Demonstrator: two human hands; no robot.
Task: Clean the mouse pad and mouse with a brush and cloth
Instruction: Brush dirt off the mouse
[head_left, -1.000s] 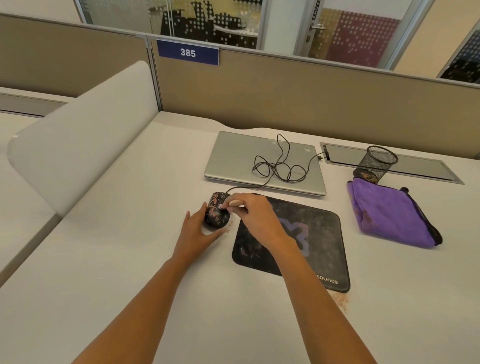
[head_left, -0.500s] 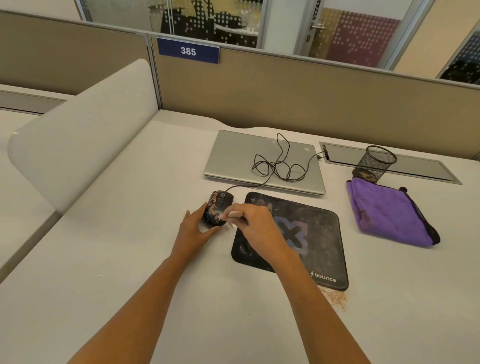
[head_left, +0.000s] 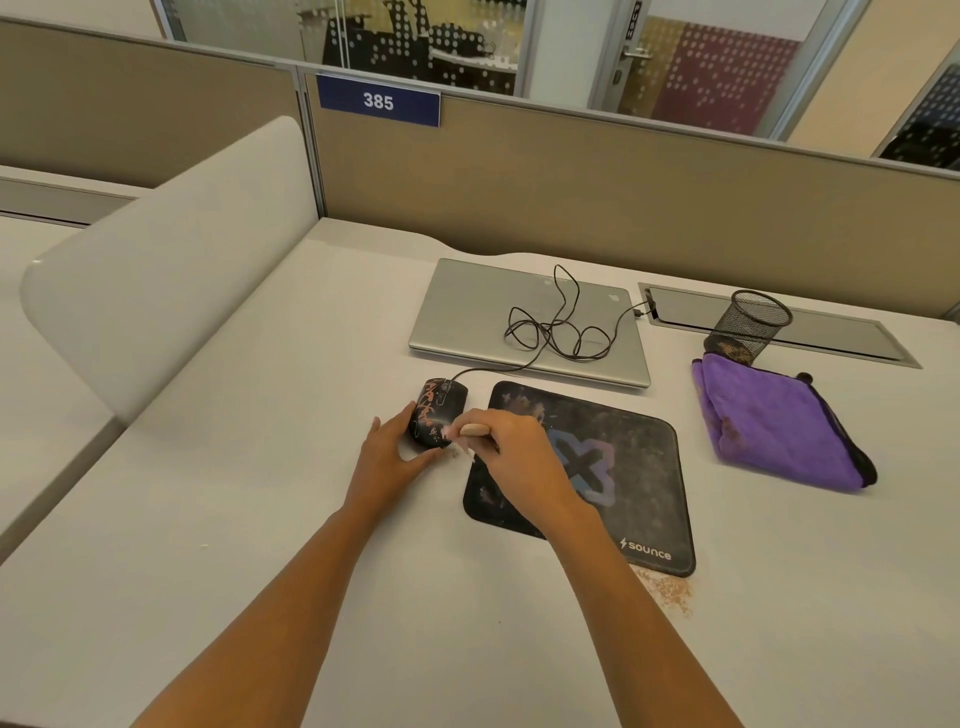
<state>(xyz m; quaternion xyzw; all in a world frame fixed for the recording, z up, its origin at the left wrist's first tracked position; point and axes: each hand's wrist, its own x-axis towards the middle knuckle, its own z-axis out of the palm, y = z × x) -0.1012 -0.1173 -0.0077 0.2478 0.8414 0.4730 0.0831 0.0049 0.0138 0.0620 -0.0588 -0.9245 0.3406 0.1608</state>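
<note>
Our left hand cupped the black mouse on the desk, fingers and thumb curled round its near end. The small wooden brush sat right against the mouse's side, pinched in our right hand. Next over was the pretty dusty mouse pad, and the folded purple cloth lay well off right, touching a mesh cup.

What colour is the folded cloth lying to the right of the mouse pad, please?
The cloth is purple with a dark edge; head view.
</note>
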